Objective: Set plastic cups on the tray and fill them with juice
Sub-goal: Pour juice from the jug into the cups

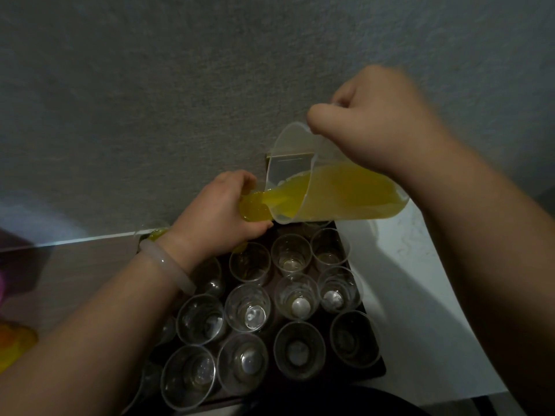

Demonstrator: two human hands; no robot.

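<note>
Pouring in progress, juice to cup. Right hand: closed in a fist on the handle side of a translucent plastic jug; the handle itself is mostly hidden. Left hand: fingers and thumb curled round the held cup, raised above the far-left part of the dark tray. Key relation: the jug lies nearly level, long axis left to right, base to the right and lip to the left, and the lip sits just over the mouth of the held cup, which tips right to meet it. The yellow stream runs left into that cup, which looks well filled. Judgement: the next move calls for the right hand to swing the jug base down, while the left hand, the nearer one to the tray, lowers the held cup straight down to the tray below it. Empty cups: clear plastic, upright, in close rows across the tray. Tray stands on a white table against a grey wall. Pale bracelet on the left wrist. Brands, labels, writing: none legible on jug, cups or tray.
</note>
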